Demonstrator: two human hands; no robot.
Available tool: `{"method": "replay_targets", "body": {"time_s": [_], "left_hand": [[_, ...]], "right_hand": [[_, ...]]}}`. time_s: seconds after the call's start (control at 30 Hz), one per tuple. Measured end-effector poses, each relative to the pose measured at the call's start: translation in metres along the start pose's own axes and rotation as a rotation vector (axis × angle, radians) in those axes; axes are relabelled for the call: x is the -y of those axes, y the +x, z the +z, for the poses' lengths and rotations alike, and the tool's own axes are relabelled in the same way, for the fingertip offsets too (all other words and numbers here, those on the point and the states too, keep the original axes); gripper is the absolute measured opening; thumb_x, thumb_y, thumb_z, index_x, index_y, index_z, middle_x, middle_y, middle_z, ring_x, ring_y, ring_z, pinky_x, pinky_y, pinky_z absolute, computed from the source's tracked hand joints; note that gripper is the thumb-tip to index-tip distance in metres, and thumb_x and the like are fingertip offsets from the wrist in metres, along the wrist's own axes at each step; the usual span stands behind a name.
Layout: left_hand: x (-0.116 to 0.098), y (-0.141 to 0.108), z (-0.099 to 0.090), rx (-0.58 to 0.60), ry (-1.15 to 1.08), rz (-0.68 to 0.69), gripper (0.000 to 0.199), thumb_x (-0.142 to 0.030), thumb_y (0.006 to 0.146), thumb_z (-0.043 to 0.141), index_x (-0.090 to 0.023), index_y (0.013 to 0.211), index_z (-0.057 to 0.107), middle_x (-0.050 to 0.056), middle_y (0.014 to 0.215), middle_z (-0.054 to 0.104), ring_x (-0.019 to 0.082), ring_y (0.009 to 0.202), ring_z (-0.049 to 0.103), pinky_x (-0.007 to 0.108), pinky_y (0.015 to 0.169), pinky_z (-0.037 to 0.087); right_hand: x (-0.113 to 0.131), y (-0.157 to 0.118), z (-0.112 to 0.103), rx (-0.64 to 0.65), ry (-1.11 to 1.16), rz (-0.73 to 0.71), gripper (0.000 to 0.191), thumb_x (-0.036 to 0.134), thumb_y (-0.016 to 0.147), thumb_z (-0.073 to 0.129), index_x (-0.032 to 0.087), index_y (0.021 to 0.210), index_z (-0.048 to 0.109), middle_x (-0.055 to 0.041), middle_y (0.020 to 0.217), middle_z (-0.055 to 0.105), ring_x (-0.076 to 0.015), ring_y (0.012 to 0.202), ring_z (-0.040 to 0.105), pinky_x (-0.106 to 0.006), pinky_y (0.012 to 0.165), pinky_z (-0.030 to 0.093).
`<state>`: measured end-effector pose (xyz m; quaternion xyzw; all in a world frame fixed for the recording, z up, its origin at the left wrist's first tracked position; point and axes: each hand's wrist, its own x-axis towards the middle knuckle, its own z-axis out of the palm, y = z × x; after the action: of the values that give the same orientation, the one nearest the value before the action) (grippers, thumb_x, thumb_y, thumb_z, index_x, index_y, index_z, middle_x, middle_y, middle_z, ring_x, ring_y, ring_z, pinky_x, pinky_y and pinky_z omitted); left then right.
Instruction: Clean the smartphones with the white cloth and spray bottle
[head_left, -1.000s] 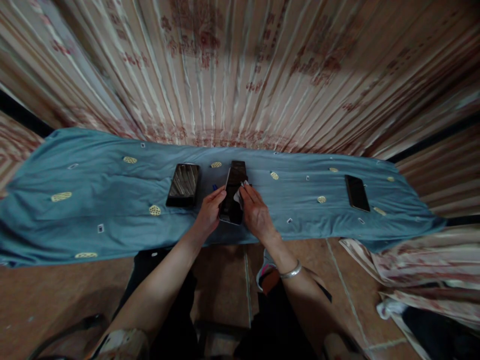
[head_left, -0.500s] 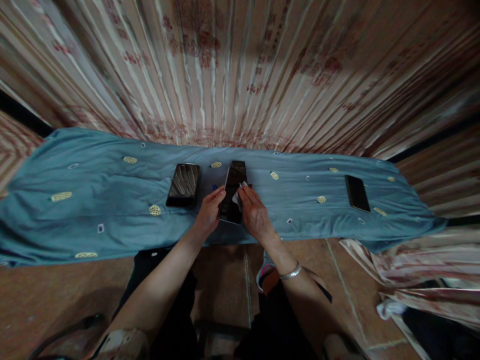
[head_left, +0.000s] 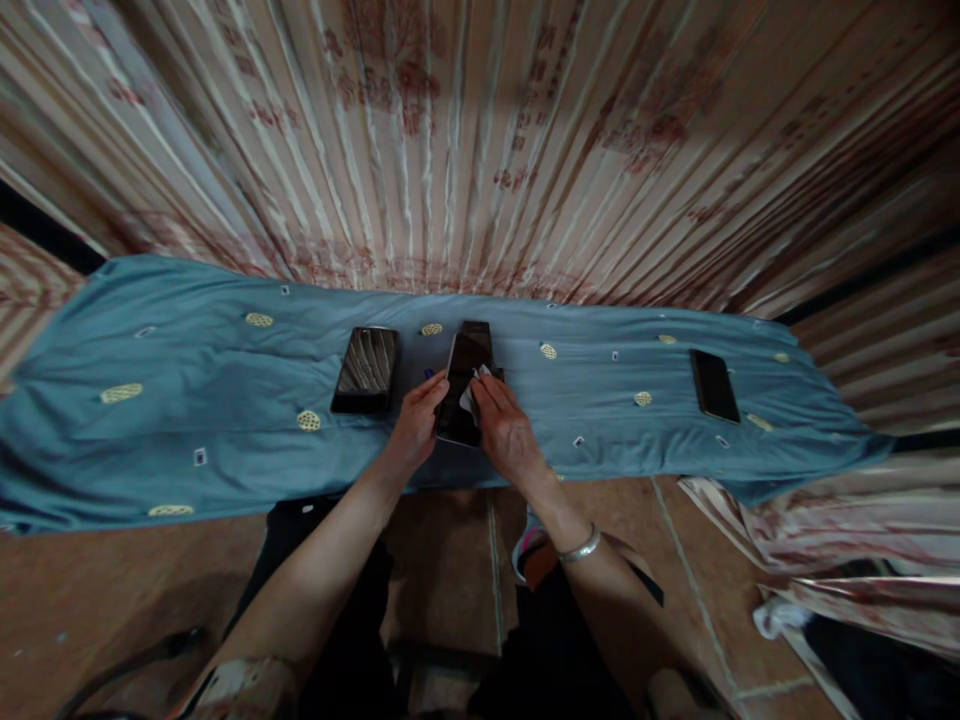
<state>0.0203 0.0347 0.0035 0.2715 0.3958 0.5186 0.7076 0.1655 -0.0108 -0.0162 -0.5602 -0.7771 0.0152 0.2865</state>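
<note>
A dark phone (head_left: 459, 405) is held tilted over the middle of the cloth by my left hand (head_left: 415, 425), its fingers and thumb closed on the left edge. My right hand (head_left: 508, 425) pinches a small white wipe (head_left: 467, 398) and presses it on the phone's screen near the right edge. Behind the phone's top end lies another black object (head_left: 477, 327), partly hidden. A small blue item (head_left: 429, 374) shows just beyond my left fingertips. To the left, a phone with a reflective screen (head_left: 367, 368) lies flat on the cloth.
Another dark phone (head_left: 715, 386) lies at the right on the blue patterned cloth (head_left: 225, 400). Pleated curtains (head_left: 450, 150) hang behind the cloth-covered surface. Below are a tiled floor (head_left: 442, 570) and, at the lower right, bunched fabric (head_left: 862, 520).
My right hand has slid slightly left with the wipe across the phone's screen. My left hand and the held phone have shifted very slightly left.
</note>
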Motion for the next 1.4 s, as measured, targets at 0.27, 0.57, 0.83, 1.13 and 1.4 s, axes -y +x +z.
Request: {"method": "replay_targets", "body": {"time_s": [0.27, 0.57, 0.83, 1.13, 1.4], "left_hand": [[0.002, -0.002, 0.0, 0.04, -0.011, -0.009, 0.044, -0.038, 0.058, 0.091, -0.016, 0.094, 0.081, 0.007, 0.085, 0.081, 0.026, 0.09, 0.075, 0.036, 0.086, 0.054], [0.003, 0.0, 0.0, 0.015, 0.004, -0.001, 0.044, -0.04, 0.055, 0.091, -0.017, 0.09, 0.08, 0.006, 0.084, 0.08, 0.025, 0.089, 0.074, 0.034, 0.082, 0.054], [0.006, 0.0, -0.003, 0.041, 0.034, -0.018, 0.038, -0.036, 0.064, 0.087, -0.016, 0.095, 0.081, 0.007, 0.089, 0.081, 0.025, 0.096, 0.074, 0.034, 0.089, 0.054], [0.006, 0.0, -0.003, 0.018, -0.002, -0.006, 0.037, -0.034, 0.061, 0.089, -0.016, 0.092, 0.081, 0.007, 0.087, 0.081, 0.024, 0.09, 0.074, 0.032, 0.083, 0.053], [0.007, -0.002, -0.001, 0.08, 0.009, 0.003, 0.032, -0.034, 0.065, 0.086, -0.017, 0.092, 0.082, 0.006, 0.09, 0.081, 0.023, 0.09, 0.073, 0.031, 0.085, 0.053]], "right_hand": [[-0.003, -0.001, 0.0, -0.001, -0.005, 0.021, 0.057, 0.001, 0.092, 0.039, 0.005, 0.147, 0.052, -0.0215, 0.148, 0.057, -0.0283, 0.147, 0.045, -0.051, 0.121, 0.044], [0.004, -0.002, 0.001, 0.002, 0.014, 0.008, 0.058, 0.001, 0.092, 0.038, 0.007, 0.147, 0.052, -0.02, 0.149, 0.057, -0.027, 0.147, 0.044, -0.05, 0.121, 0.044], [0.001, -0.001, -0.001, -0.009, -0.001, -0.003, 0.057, 0.001, 0.091, 0.038, 0.005, 0.146, 0.053, -0.0212, 0.147, 0.058, -0.0281, 0.147, 0.045, -0.05, 0.121, 0.044], [0.008, -0.003, 0.001, -0.015, 0.006, -0.016, 0.056, 0.001, 0.092, 0.037, 0.006, 0.146, 0.053, -0.02, 0.148, 0.057, -0.0273, 0.147, 0.045, -0.048, 0.12, 0.045], [0.006, -0.001, -0.001, -0.016, 0.003, -0.01, 0.055, 0.001, 0.092, 0.037, 0.003, 0.144, 0.054, -0.0223, 0.147, 0.057, -0.0276, 0.148, 0.043, -0.049, 0.122, 0.043]]}}
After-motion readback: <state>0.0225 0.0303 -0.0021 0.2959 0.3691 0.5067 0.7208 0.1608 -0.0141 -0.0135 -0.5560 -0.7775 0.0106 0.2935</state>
